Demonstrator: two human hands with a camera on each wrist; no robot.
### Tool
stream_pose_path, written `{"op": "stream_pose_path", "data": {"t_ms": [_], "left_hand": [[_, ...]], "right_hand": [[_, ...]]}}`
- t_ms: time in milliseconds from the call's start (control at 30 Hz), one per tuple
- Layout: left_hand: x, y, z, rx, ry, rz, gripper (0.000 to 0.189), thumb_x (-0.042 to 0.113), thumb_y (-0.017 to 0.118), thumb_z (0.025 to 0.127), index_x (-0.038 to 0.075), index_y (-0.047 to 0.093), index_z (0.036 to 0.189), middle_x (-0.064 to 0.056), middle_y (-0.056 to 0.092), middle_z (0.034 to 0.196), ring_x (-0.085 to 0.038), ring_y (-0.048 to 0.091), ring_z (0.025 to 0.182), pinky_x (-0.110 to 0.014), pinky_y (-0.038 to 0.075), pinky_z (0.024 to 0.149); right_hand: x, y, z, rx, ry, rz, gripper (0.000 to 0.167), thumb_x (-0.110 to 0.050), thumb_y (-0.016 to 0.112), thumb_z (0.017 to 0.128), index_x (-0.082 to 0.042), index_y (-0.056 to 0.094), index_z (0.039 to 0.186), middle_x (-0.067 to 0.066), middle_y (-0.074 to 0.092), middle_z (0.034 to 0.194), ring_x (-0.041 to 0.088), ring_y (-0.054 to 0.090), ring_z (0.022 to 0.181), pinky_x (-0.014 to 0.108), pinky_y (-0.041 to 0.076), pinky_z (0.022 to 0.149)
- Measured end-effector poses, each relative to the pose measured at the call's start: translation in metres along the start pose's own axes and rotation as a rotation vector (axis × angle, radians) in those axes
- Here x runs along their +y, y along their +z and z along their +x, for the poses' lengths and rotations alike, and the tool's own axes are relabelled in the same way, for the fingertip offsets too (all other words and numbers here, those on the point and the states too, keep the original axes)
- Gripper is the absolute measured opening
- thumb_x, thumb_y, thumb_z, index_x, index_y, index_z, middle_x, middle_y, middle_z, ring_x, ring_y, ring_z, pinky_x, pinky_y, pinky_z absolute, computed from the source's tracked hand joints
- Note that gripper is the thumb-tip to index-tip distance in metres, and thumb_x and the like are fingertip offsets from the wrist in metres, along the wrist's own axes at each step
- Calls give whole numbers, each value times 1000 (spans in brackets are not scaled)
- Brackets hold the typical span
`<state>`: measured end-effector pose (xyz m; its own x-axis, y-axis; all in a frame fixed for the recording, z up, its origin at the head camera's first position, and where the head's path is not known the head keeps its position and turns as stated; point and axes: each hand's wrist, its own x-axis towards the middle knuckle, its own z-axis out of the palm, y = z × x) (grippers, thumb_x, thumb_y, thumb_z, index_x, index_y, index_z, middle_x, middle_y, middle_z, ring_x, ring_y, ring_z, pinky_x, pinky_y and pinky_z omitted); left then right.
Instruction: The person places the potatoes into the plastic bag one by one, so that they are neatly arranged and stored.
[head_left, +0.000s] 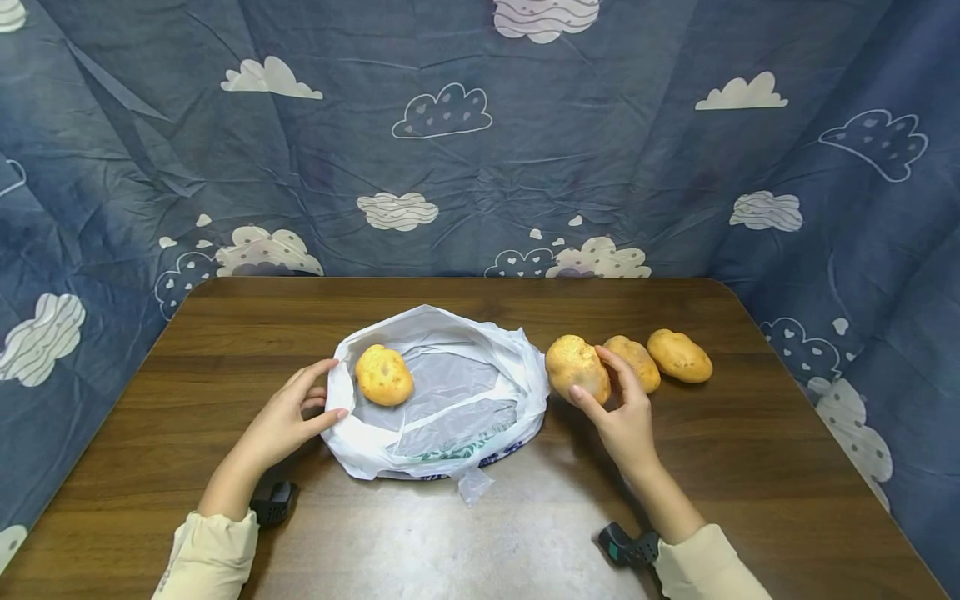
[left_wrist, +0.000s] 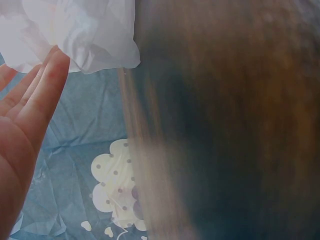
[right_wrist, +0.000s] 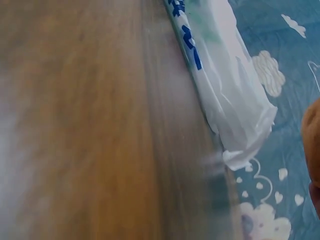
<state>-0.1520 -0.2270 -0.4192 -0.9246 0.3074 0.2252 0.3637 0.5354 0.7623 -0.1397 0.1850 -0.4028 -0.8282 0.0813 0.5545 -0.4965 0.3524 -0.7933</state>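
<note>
A white plastic bag [head_left: 528, 379] lies on the table with its mouth spread wide. Inside, toward its left wall, sits one yellow potato [head_left: 385, 375]. The thumb and fingertips of my left hand [head_left: 292, 410] touch the bag's left rim; in the left wrist view the fingers [left_wrist: 50, 82] look fairly straight against the plastic. My right hand [head_left: 626, 421] holds another potato [head_left: 576, 368] between thumb and fingers, just right of the bag. At the right edge of the right wrist view, only part of the held potato [right_wrist: 312, 140] shows.
Two more potatoes, a nearer one [head_left: 637, 364] and a farther one [head_left: 680, 356], lie right of my right hand on the brown wooden table [head_left: 750, 467]. A blue cloud-patterned cloth [head_left: 480, 175] hangs behind. Black devices are on both wrists.
</note>
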Motion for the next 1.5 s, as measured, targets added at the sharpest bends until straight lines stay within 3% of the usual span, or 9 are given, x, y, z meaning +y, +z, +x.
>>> {"op": "stream_pose_path", "data": {"t_ms": [300,600,700,833,1067,1133,1333,1500], "left_hand": [[2,1,0,-6,-7,2,65,4,70,77,1,35,133,-20,40,125,-30,55,93,-39,48,84],[1,0,-1,-11,-24,4,66,5,70,78,3,35,134,-20,40,124,-30,55,94,-39,48,84],[0,0,-1,-11,-26,7,66,5,70,78,3,35,134,-20,40,124,-30,56,94,-39,49,83],[-1,0,-2,-12,-23,6,66,5,70,78,4,35,134,-20,40,124,-30,56,94,-39,49,83],[2,1,-1,-8,-5,3,66,3,69,77,2,35,133,-21,39,125,-32,55,94,-39,48,84],[2,1,-1,-7,0,-2,66,2,69,77,1,35,133,-21,39,126,-32,55,94,-38,48,84],[1,1,0,-7,7,-3,66,2,69,77,1,34,133,-21,39,126,-32,55,94,-39,48,84],[0,1,0,-9,5,-1,66,2,69,77,2,34,133,-20,40,125,-31,55,94,-39,48,84]], "right_hand": [[-9,21,8,-50,-1,19,56,10,70,70,10,46,120,23,49,117,29,47,103,16,42,88],[-15,46,12,-74,-44,20,55,7,72,70,11,47,119,24,49,115,28,48,104,20,43,87],[-16,55,14,-93,-58,21,55,5,72,70,10,48,119,23,50,115,28,48,104,26,45,88],[-3,68,16,-121,-65,42,57,2,74,70,5,48,121,19,50,118,27,49,105,37,46,87],[11,89,20,-162,-30,19,59,-12,76,72,-4,49,124,11,49,120,20,47,107,35,44,89],[7,94,21,-178,-20,18,58,-14,76,73,-4,49,124,10,50,119,19,48,105,35,44,89],[-22,108,25,-206,-23,37,56,-2,73,73,8,46,121,23,48,118,32,48,104,44,44,87],[-3,126,27,-224,-20,14,56,-13,74,74,-1,49,122,14,51,118,24,49,104,38,44,87]]}}
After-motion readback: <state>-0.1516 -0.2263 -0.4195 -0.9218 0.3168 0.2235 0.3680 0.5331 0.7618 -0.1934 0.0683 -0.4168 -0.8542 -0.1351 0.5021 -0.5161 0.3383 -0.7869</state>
